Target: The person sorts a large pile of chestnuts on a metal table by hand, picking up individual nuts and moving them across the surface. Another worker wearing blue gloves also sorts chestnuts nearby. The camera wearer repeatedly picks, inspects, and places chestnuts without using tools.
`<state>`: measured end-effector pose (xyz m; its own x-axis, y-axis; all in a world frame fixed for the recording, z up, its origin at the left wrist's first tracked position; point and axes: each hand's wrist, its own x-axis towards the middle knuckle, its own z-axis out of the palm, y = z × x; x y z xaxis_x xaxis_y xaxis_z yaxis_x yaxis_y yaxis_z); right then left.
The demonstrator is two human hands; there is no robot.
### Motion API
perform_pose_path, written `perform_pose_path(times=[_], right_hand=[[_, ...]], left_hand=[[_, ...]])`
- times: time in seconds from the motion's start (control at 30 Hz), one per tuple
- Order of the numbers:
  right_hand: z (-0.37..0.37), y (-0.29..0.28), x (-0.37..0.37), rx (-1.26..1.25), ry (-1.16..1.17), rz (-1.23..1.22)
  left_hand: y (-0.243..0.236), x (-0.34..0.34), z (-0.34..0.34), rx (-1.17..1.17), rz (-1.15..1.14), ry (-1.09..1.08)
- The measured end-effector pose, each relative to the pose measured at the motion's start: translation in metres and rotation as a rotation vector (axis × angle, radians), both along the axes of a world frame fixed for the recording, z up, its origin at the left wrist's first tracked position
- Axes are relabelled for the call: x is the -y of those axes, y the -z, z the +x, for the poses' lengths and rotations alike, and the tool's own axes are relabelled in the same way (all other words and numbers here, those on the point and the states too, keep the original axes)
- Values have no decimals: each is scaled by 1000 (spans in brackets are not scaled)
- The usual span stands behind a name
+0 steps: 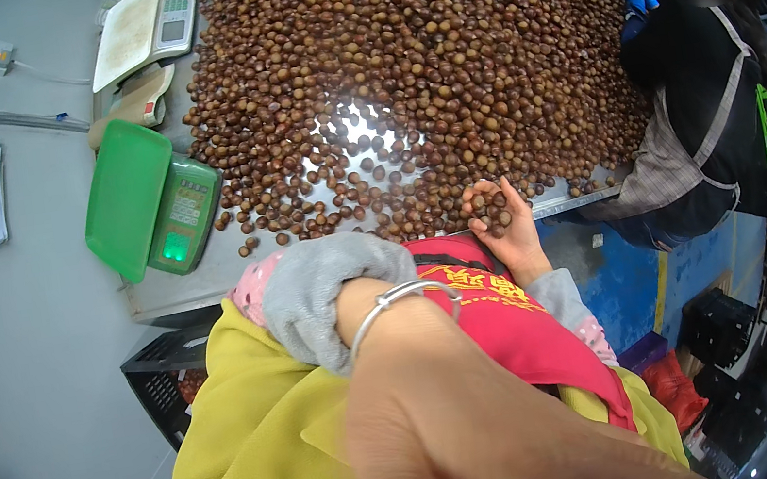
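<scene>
My right hand (pixel 512 231) is at the table's front edge, palm up and fingers curled round several round brown nuts (pixel 495 216) that look like macadamias in their shells. Close below the camera, my left hand (pixel 489 430) is large and partly blurred, with a silver bracelet (pixel 401 294) on its wrist. It is raised over my yellow clothing and red apron (pixel 554 333); its fingers run out of the picture at the bottom. A wide heap of the same nuts (pixel 473 41) covers much of the metal table (pixel 166 295), thinning out toward me.
On the table's left stand a green scale (pixel 180 219) with a lit display and, behind it, a white scale (pixel 176 19). A co-worker (pixel 692 98) with blue gloves stands at the right side. A black crate (pixel 160 379) sits below the table on the left.
</scene>
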<state>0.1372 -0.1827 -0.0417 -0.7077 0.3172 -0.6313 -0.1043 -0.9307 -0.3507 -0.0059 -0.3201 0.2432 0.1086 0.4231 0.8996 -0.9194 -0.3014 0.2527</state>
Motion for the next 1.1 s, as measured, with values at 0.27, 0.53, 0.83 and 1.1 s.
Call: perform_pose_path(times=[0.27,0.53,0.83,1.1], right_hand=[[0,7,-1,6,7,-10],[-2,17,4,-74,64,10],[-8,14,-8,46,21,-32],[-12,13,-16,87,59,-37]], left_hand=[[1,-21,17,-72,38,103],[120,-98,-17,-487,-336,-415],[344,-133,-119,-1576,-597,-1975],[365,-116,-171,-2185,-458,-1969]])
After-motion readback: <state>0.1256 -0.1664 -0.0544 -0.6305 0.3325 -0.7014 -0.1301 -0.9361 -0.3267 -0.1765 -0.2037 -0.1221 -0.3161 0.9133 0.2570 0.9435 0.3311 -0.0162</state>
